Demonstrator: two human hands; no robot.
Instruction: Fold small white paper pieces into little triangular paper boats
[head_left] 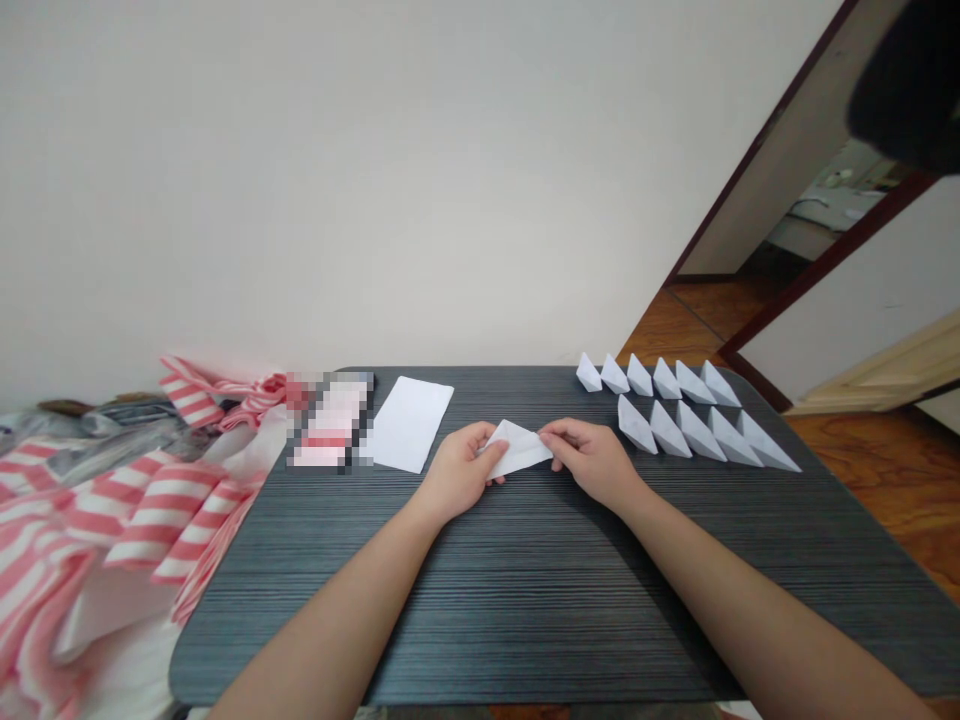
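Between my two hands is a small piece of folded white paper (519, 449), roughly triangular with its peak pointing away from me. My left hand (463, 468) is closed on its left end, thumb lying on top and fingers underneath. At the right corner, my right hand (589, 458) pinches the paper between thumb and fingertips. Both hands hold it just above the dark table, near the middle. Part of the paper's left end is hidden by the left thumb and fingers.
On the dark striped table (480, 620), a stack of white paper sheets (411, 422) lies left of my hands, beside a pixelated flat object (330, 420). Two rows of folded paper boats (671, 405) stand at right. Red-striped fabric (142, 510) is beyond the left edge; a wall (420, 180) rises behind.
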